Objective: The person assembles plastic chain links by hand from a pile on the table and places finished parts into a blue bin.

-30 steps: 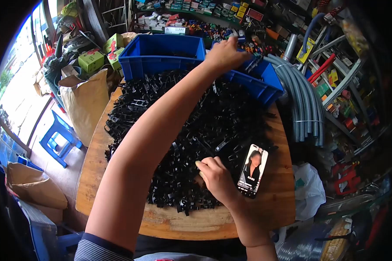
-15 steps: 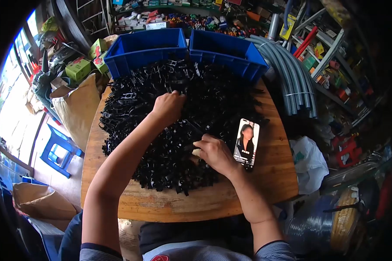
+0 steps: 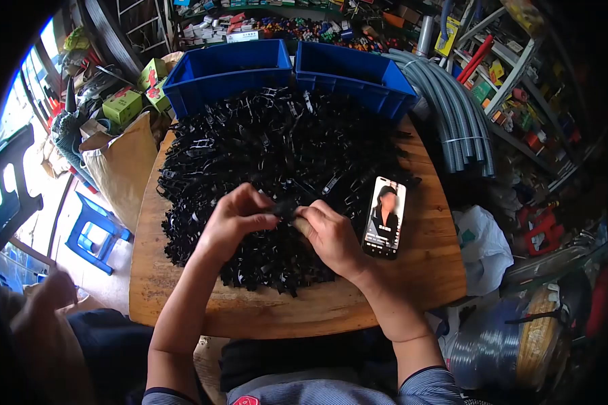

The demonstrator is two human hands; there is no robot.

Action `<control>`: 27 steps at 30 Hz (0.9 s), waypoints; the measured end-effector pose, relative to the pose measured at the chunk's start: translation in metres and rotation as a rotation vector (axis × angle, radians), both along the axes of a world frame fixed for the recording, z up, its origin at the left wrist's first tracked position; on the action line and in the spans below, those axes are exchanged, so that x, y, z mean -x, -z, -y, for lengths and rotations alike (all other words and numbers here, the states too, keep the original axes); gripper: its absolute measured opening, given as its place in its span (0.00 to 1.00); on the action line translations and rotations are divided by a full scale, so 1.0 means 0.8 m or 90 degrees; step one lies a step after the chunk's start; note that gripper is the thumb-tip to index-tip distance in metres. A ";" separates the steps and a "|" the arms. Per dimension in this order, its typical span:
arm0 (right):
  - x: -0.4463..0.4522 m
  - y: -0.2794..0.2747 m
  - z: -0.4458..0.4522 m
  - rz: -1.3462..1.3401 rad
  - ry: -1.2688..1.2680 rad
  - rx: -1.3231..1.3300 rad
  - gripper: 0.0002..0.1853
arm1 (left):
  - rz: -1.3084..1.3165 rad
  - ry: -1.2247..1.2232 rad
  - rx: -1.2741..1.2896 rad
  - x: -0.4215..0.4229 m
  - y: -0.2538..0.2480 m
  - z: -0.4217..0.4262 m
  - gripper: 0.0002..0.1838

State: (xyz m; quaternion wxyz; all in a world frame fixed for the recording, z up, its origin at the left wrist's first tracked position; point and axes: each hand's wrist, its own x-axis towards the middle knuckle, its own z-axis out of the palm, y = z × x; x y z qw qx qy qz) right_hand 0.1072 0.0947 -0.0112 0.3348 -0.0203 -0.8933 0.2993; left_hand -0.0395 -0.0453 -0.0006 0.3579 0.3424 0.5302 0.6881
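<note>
Over the front part of a wide pile of small black parts (image 3: 250, 148), my two hands meet. My left hand (image 3: 240, 219) is closed, thumb and fingers pinching a small black part (image 3: 285, 210). My right hand (image 3: 327, 233) is closed too, its fingertips at the other side of that part; a pale tip shows under the fingers, and what it grips is too small to name. The pile lies on a wooden table (image 3: 216, 310). To the right of my right hand, a phone (image 3: 385, 219) with a lit screen lies on the table.
Two blue bins (image 3: 230, 84) (image 3: 358, 88) stand behind the pile. Another person's blurred hand and arm (image 3: 51, 304) are at the lower left. A blue stool (image 3: 94, 233), a paper sack (image 3: 121, 165), grey coiled tubing (image 3: 452, 115) and a white bag (image 3: 483, 250) surround the table.
My left hand has come back from the right bin, over the pile, to meet my right hand. Another person has appeared at the left. The view has shifted.
</note>
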 end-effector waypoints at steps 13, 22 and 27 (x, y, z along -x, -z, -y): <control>-0.013 -0.027 0.019 0.001 -0.050 0.359 0.12 | -0.630 -0.180 0.081 -0.043 0.003 -0.001 0.13; -0.013 -0.026 0.022 0.013 -0.056 0.408 0.12 | -0.704 -0.208 0.102 -0.043 0.007 0.002 0.13; -0.016 -0.030 0.024 0.006 -0.043 0.381 0.12 | -0.703 -0.206 0.125 -0.043 0.005 0.003 0.13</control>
